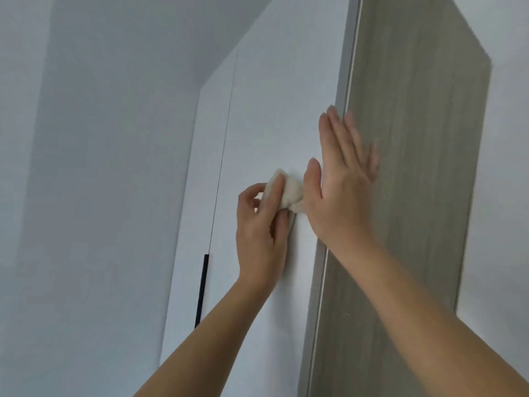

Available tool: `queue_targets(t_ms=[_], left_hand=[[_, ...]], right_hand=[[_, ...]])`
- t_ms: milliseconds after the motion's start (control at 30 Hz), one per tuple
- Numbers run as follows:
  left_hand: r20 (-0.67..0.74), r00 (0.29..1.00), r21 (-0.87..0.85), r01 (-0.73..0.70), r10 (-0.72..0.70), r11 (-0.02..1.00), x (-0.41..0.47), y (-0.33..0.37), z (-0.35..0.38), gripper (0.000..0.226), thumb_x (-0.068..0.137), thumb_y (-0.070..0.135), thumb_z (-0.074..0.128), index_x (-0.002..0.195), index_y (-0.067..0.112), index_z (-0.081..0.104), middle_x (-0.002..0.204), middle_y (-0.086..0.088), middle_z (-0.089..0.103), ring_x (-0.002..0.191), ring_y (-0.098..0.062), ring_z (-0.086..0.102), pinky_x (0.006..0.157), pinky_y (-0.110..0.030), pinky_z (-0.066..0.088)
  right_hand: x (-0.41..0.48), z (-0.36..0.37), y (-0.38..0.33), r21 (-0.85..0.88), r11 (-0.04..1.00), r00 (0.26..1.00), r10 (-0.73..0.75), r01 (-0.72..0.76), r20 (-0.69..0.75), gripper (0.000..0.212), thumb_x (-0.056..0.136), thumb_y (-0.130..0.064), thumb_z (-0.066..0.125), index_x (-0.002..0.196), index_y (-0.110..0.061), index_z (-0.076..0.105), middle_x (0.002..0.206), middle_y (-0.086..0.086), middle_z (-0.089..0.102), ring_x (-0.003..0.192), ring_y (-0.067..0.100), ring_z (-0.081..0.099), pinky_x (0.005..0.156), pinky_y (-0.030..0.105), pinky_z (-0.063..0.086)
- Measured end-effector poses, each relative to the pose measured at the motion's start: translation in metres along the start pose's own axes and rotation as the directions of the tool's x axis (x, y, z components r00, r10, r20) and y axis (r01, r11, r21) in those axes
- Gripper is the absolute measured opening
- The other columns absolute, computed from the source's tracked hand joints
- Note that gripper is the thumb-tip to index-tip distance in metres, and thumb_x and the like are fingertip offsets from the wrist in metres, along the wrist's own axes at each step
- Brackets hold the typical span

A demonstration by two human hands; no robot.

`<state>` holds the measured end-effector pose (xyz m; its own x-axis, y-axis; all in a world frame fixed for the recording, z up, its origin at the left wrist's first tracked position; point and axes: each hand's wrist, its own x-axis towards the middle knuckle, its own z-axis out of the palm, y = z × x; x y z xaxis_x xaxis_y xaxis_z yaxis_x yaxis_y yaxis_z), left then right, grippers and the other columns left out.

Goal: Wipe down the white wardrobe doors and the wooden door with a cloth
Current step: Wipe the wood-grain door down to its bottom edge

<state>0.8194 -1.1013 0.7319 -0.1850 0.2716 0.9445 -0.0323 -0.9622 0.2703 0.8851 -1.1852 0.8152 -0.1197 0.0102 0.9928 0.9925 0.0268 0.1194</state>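
A white wardrobe door fills the middle of the head view, with a narrower white door to its left across a thin seam. My left hand presses a crumpled white cloth against the wide white door. My right hand lies flat with fingers spread, its palm on the white door's right edge and its fingertips over the grey-brown wooden door. The cloth touches the thumb side of my right hand.
A black vertical handle runs along the seam between the two white doors, low left of my left hand. A plain white wall stands to the left. More white wall shows past the wooden door's right edge.
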Motion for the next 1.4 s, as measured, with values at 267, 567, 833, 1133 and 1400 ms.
queue_targets(t_ms=[267, 567, 833, 1133, 1400], left_hand=[[0.095, 0.991, 0.064, 0.091, -0.096, 0.994, 0.04, -0.098, -0.002, 0.056, 0.097, 0.028, 0.038, 0.15, 0.041, 0.028, 0.135, 0.007, 0.035, 0.109, -0.009, 0.045, 0.09, -0.032, 0.049], [0.134, 0.945, 0.01, 0.299, -0.298, 0.954, 0.077, -0.176, -0.001, 0.042, 0.101, 0.026, 0.04, 0.143, 0.029, 0.041, 0.132, 0.003, 0.042, 0.116, -0.022, 0.049, 0.087, -0.023, 0.043], [0.159, 0.859, -0.025, 0.496, -0.486, 0.868, 0.084, -0.259, -0.04, 0.036, 0.104, 0.028, 0.036, 0.138, 0.031, 0.048, 0.11, 0.015, 0.047, 0.092, 0.007, 0.05, 0.08, -0.01, 0.039], [0.306, 0.763, -0.133, 0.627, -0.57, 0.768, 0.086, -0.33, -0.171, 0.031, 0.099, 0.023, 0.045, 0.123, 0.035, 0.061, 0.101, 0.011, 0.069, 0.084, -0.003, 0.067, 0.069, -0.017, 0.052], [0.321, 0.69, 0.01, 0.683, -0.649, 0.731, 0.102, -0.405, -0.345, 0.016, 0.097, 0.033, 0.052, 0.105, 0.032, 0.066, 0.096, 0.015, 0.071, 0.092, -0.001, 0.066, 0.08, -0.026, 0.052]], right_hand=[[0.024, 0.008, -0.02, -0.329, 0.944, 0.999, -0.008, -0.01, -0.052, 0.056, 0.096, -0.02, 0.035, 0.15, -0.006, 0.028, 0.158, 0.005, 0.027, 0.148, 0.021, 0.016, 0.117, 0.059, 0.004], [0.02, 0.062, -0.055, -0.424, 0.898, 0.993, -0.112, 0.122, 0.047, 0.053, 0.09, -0.01, 0.041, 0.143, -0.002, 0.041, 0.151, 0.007, 0.04, 0.145, 0.025, 0.027, 0.117, 0.06, 0.009], [0.0, 0.142, -0.069, -0.202, 0.975, 0.994, -0.083, 0.097, 0.074, 0.045, 0.09, -0.004, 0.043, 0.133, -0.001, 0.054, 0.14, 0.008, 0.052, 0.137, 0.023, 0.04, 0.119, 0.042, 0.021], [-0.064, 0.297, -0.144, 0.108, 0.877, 0.758, 0.334, -0.467, 0.56, 0.042, 0.098, -0.018, 0.048, 0.139, -0.022, 0.047, 0.135, -0.015, 0.048, 0.123, 0.001, 0.045, 0.102, 0.012, 0.031], [-0.111, 0.433, -0.272, 0.208, 0.483, 0.382, 0.296, -0.851, 0.875, 0.019, 0.095, -0.023, 0.051, 0.105, -0.024, 0.067, 0.095, -0.008, 0.072, 0.091, 0.005, 0.068, 0.086, 0.029, 0.053]])
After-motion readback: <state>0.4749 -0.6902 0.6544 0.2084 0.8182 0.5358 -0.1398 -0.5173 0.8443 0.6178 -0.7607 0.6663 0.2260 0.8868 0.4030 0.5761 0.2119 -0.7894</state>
